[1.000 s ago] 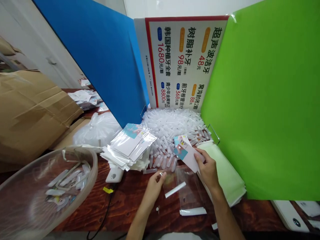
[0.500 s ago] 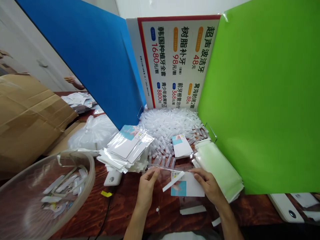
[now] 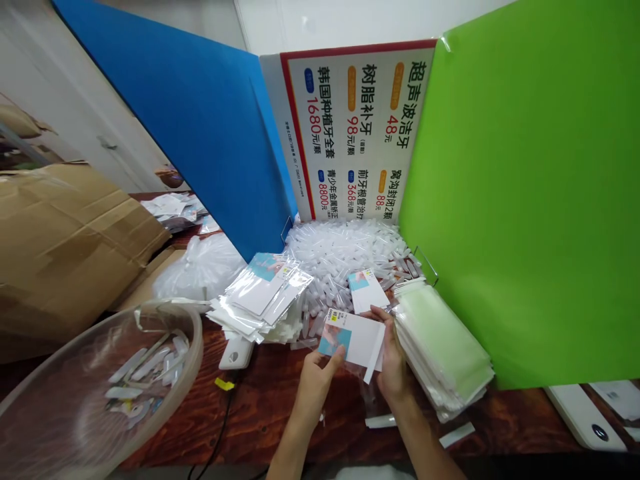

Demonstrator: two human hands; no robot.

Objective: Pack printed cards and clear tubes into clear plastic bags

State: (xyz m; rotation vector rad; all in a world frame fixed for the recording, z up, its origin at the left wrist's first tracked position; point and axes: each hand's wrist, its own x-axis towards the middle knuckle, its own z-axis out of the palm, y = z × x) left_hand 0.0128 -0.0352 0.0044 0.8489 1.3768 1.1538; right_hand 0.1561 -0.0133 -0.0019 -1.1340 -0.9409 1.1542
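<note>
A printed card, white with a blue picture and a yellow mark, is held between both hands above the table. Clear plastic film shows around its lower edge, and a narrow white strip lies slantwise across its right end. My left hand pinches the card's lower left, thumb on top. Along the right end, my right hand is wrapped round the card, with some fingers hidden behind it. Just beyond lies a small stack of similar cards. Close to my right hand is a pile of pale green plastic bags.
Behind the cards spreads a heap of small translucent tubes. A pile of packed cards stands at left, near a clear bin and a cardboard box. Blue and green boards wall the back.
The card has turned round, moved up and left, and is gripped at both ends. My left hand has shifted from the clear film onto the card; the white strip now lies at its right end.
</note>
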